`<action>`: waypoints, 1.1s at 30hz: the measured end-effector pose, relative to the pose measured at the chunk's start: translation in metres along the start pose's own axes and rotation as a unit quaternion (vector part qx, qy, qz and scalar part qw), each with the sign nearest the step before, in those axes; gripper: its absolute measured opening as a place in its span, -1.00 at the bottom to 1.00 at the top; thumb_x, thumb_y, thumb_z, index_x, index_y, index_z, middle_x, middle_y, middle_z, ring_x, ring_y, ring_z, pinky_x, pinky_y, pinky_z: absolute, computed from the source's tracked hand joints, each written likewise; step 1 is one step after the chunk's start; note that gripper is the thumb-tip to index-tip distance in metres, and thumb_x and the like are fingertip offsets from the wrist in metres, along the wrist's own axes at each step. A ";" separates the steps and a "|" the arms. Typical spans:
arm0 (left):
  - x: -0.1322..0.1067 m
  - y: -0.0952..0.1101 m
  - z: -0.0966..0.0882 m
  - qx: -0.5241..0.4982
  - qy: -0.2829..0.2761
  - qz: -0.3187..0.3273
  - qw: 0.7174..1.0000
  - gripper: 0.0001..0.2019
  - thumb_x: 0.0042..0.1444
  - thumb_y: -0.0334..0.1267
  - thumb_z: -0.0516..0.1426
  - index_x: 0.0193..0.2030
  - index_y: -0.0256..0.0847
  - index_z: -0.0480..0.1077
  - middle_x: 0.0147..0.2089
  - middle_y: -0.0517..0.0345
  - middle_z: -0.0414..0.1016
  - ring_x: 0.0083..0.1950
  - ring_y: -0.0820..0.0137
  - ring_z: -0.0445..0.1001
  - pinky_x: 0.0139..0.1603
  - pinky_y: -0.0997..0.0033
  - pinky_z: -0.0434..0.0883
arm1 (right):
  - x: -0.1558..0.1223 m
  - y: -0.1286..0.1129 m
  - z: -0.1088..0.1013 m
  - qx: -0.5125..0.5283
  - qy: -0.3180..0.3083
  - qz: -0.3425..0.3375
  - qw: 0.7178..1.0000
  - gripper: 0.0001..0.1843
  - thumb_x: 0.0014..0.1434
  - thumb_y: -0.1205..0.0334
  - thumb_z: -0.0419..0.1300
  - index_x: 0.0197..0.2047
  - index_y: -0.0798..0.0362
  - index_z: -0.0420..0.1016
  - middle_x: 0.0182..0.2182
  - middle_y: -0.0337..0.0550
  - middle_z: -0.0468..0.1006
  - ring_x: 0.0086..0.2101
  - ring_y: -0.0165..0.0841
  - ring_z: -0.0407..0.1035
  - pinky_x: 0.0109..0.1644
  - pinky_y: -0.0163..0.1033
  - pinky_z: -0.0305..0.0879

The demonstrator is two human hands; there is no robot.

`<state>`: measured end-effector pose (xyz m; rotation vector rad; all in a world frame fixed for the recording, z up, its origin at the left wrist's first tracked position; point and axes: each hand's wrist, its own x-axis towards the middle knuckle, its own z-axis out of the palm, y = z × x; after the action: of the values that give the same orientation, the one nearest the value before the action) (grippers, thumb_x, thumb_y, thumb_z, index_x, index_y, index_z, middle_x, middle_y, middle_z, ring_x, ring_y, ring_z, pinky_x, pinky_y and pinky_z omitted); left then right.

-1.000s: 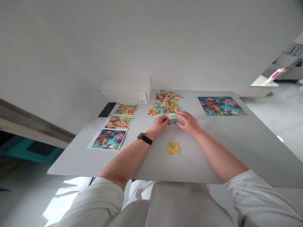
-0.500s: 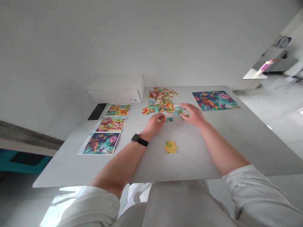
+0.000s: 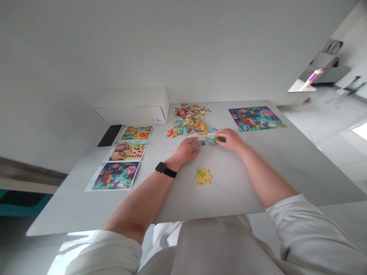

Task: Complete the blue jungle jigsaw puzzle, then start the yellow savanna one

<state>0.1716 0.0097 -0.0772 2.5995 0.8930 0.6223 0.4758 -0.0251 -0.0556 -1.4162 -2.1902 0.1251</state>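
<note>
My left hand [image 3: 187, 151] lies on the table with its fingers stretched out, beside a blue and beige puzzle piece [image 3: 202, 141]. My right hand [image 3: 231, 139] pinches a puzzle piece with green on it [image 3: 220, 139]. Blue-and-white puzzle pieces [image 3: 211, 136] lie at its fingertips; whether they are joined to the green one I cannot tell. Just beyond both hands is a heap of loose puzzle pieces [image 3: 191, 125]. Nearer to me, a yellow puzzle piece with a green shape [image 3: 203, 176] rests alone.
On the left lie printed picture sheets [image 3: 117, 175] and a black phone [image 3: 109, 136]. A white box [image 3: 130, 114] stands behind them against the wall. A colourful puzzle picture [image 3: 256, 118] lies at the back right of the grey table [image 3: 243, 194].
My left hand has gone from curled fingers to lying flat on the table. My right fingers, spread before, have closed on the green piece. The view has shifted slightly.
</note>
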 end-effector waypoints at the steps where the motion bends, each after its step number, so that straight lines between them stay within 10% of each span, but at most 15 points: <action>1: 0.000 0.000 0.001 0.009 -0.011 -0.001 1.000 -0.61 0.38 -0.15 0.16 0.29 -0.06 0.55 0.48 -0.03 0.40 0.49 0.09 0.36 0.55 -0.07 0.29 | 0.001 0.001 0.002 -0.003 -0.002 -0.008 1.000 -0.71 0.18 0.28 0.37 -0.02 -0.10 0.75 0.08 -0.10 0.73 0.11 -0.10 0.59 0.30 0.08 0.42; 33: 0.007 0.027 0.003 0.083 -0.099 0.026 0.991 -0.43 0.43 0.02 0.08 0.53 0.04 0.30 0.64 0.13 0.14 0.64 0.00 0.10 0.63 -0.18 0.07 | 0.004 0.001 0.014 -0.055 -0.044 -0.030 0.997 -0.73 0.17 0.29 0.36 -0.05 -0.08 0.75 0.06 -0.06 0.72 0.07 -0.09 0.56 0.27 0.08 0.38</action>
<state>0.1913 -0.0062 -0.0659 2.7797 0.8470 0.3064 0.4684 -0.0182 -0.0662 -1.4283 -2.3417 0.0475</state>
